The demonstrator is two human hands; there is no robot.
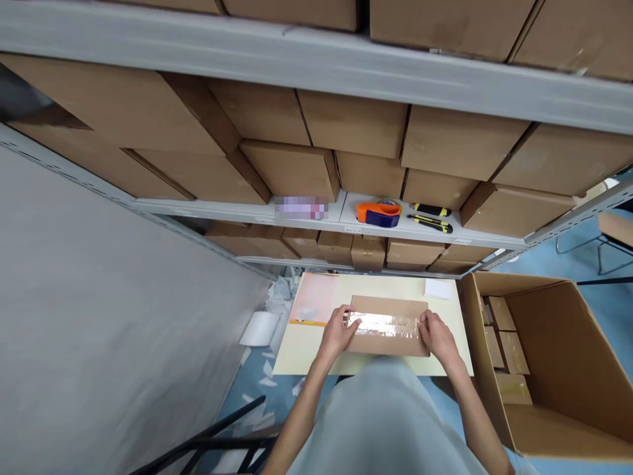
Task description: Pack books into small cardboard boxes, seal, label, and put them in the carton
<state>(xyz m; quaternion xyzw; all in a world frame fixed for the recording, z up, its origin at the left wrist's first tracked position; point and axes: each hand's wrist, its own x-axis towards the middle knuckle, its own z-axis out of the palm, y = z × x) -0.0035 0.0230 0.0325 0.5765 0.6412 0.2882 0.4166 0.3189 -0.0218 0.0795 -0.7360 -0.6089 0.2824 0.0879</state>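
A flat brown cardboard box (390, 346) lies in front of me over a pale tabletop (306, 356), a band of shiny clear tape (383, 324) running along its upper face. My left hand (339, 331) grips its left end, with the thumb on top near the tape and the fingers at the edge. At the opposite end my right hand (436, 335) is closed on the right edge, fingertips by the end of the tape. Whether the box rests on the table or is slightly raised, I cannot tell.
A large open carton (554, 343) with several small boxes (513, 353) stands to the right. Above the table, a shelf (316, 212) bears cartons, an orange and blue tape dispenser (378, 214) and two utility knives (431, 223). A grey wall (123, 316) borders the left; paper scraps litter the floor.
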